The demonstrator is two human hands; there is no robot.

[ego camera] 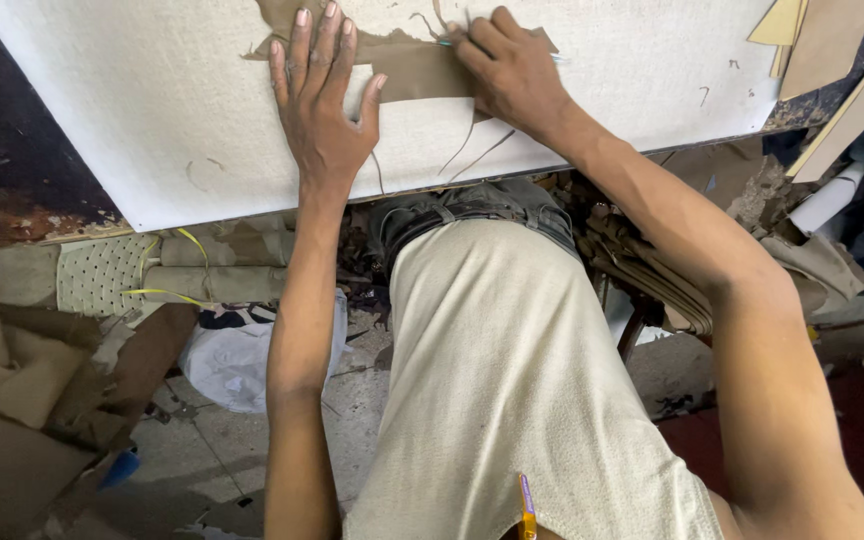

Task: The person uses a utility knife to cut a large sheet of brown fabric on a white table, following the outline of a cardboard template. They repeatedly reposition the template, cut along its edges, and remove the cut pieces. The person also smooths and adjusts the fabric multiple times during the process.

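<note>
A piece of brown material (414,66) lies on a white board (172,120) at the top of the head view. My left hand (320,100) rests flat on its left part with fingers spread, pressing it down. My right hand (507,62) is closed around a thin tool with a light blue-green shaft (556,57), its tip hidden under my fingers at the material's upper edge. Thin strands of cut material (472,145) trail below my right hand.
Rolls of beige material tied with yellow tape (214,283) lie under the board at left, beside a perforated sheet (102,272) and a white plastic bag (237,360). Brown offcuts (822,40) pile up at the right. A pen (527,510) sits in my shirt.
</note>
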